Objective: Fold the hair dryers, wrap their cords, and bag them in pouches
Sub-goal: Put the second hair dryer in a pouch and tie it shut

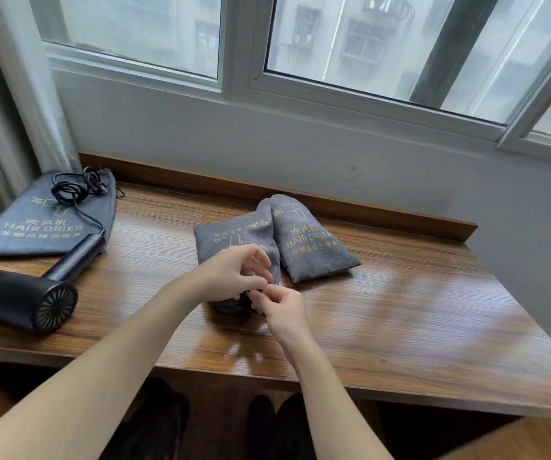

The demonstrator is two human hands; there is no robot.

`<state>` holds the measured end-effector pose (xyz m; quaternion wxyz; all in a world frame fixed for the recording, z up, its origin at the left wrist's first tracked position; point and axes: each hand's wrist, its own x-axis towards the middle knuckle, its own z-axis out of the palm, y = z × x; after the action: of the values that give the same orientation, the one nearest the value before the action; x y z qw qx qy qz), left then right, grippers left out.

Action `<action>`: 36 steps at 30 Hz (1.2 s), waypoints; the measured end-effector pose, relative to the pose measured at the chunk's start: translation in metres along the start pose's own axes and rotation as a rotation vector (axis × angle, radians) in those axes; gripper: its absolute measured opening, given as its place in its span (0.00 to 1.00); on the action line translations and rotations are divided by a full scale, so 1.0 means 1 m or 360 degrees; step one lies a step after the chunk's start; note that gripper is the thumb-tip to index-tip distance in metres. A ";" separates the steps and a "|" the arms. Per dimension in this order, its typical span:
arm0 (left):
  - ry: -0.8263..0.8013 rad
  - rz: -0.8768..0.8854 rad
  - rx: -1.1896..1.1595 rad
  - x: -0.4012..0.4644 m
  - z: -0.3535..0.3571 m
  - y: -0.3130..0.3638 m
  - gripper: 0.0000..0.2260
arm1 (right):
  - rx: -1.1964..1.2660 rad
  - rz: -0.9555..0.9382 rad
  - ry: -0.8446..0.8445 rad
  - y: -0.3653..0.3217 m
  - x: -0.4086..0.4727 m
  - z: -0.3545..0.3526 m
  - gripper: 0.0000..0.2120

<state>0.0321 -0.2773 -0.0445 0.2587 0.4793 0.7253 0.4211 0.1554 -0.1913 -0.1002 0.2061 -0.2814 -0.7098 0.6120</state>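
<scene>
Two filled grey pouches lie mid-table: one [231,240] with its mouth toward me, the other [314,247] beside it on the right. A black hair dryer [231,307] pokes out of the nearer pouch's mouth. My left hand [234,273] grips the pouch's edge at the mouth. My right hand [280,310] pinches the same opening, possibly a drawstring; I cannot tell which. At the left, an unfolded black hair dryer [18,297] lies with its handle [75,257] on a flat empty pouch [38,220], its loose cord [72,190] coiled on top.
The wooden table [400,310] stands against a white wall under a window. A raised wooden lip [300,197] runs along its back edge. A curtain [9,111] hangs at the far left. Dark shoes [261,423] show under the table's front edge.
</scene>
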 end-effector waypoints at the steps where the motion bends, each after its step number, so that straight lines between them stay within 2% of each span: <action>1: -0.0072 -0.0023 0.0049 -0.001 -0.001 0.000 0.11 | 0.0010 0.0004 0.0006 0.000 0.001 0.000 0.14; 5: -0.0179 -0.0022 0.0534 -0.008 -0.006 0.001 0.19 | 0.0071 0.0046 -0.0036 0.000 0.002 0.001 0.13; 9: -0.0065 0.0037 0.0752 -0.009 -0.006 -0.004 0.13 | 0.0027 0.0055 -0.0023 0.003 0.001 0.000 0.16; 12: -0.0017 0.0007 0.0654 -0.009 -0.011 0.002 0.12 | 0.0043 0.0084 0.0046 0.005 0.001 0.000 0.16; 15: 0.0026 -0.0234 0.0314 -0.013 -0.027 0.008 0.12 | 0.0105 0.0121 0.0080 0.003 0.002 -0.003 0.15; 17: -0.0252 -0.0446 0.0359 -0.020 -0.041 0.010 0.09 | 0.0152 0.0130 0.0057 -0.001 0.002 -0.005 0.14; 19: -0.0625 -0.0665 0.0526 -0.028 -0.049 0.014 0.10 | 0.0179 0.0145 0.0041 -0.004 0.001 -0.005 0.13; 20: -0.0706 -0.0702 0.0595 -0.031 -0.048 0.016 0.09 | 0.0187 0.0156 0.0038 -0.005 0.001 -0.005 0.12; 21: -0.0654 -0.0652 0.0632 -0.031 -0.045 0.014 0.07 | 0.0195 0.0165 0.0035 -0.007 0.001 -0.004 0.12; 24: -0.0035 -0.0292 0.0579 -0.023 -0.021 0.009 0.02 | 0.0208 0.0191 -0.0001 -0.009 -0.001 -0.004 0.11; 26: 0.0146 -0.0195 0.0608 -0.018 -0.005 0.001 0.04 | 0.0177 0.0167 -0.0035 -0.011 -0.002 -0.005 0.11; 31: 0.0159 -0.0198 0.0738 -0.014 0.014 -0.009 0.04 | 0.0064 0.0089 -0.0075 -0.010 -0.005 -0.009 0.12; 36: 0.0126 -0.0284 0.0653 -0.010 0.012 -0.009 0.05 | 0.0098 0.0080 -0.0052 -0.012 -0.008 -0.006 0.11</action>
<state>0.0409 -0.2841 -0.0588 0.1635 0.4388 0.8449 0.2587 0.1641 -0.1930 -0.0871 0.1877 -0.2828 -0.6864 0.6431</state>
